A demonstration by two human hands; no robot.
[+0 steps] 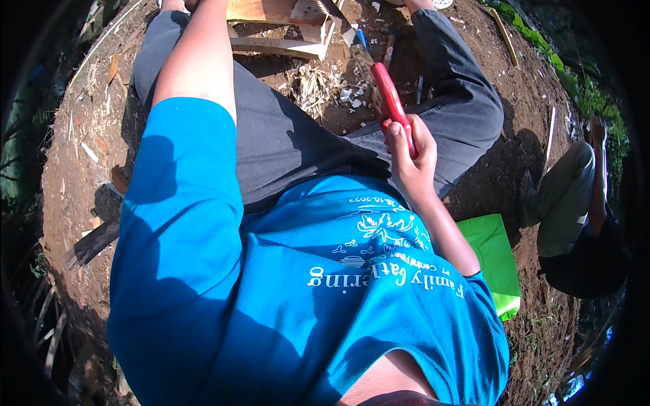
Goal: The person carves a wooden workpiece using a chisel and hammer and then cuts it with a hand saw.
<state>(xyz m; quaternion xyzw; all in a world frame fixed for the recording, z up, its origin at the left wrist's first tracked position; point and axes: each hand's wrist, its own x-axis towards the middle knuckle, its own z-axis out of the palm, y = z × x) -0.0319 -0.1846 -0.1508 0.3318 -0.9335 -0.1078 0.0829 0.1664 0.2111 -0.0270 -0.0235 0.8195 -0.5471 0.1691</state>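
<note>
My right hand (412,152) is closed around the red handle of a hand saw (391,101). Its grey blade runs up and left toward a small frame of pale wooden pieces (291,30) on the dirt between my legs. My left arm reaches straight up past my left knee, and its hand is cut off by the top edge of the picture. I sit on the ground in a blue shirt and dark trousers.
Wood chips and dry straw (318,88) litter the brown soil in front of me. A green mat (497,260) lies at my right hip. Another person (575,203) sits at the right. A dark plank (95,241) lies at my left.
</note>
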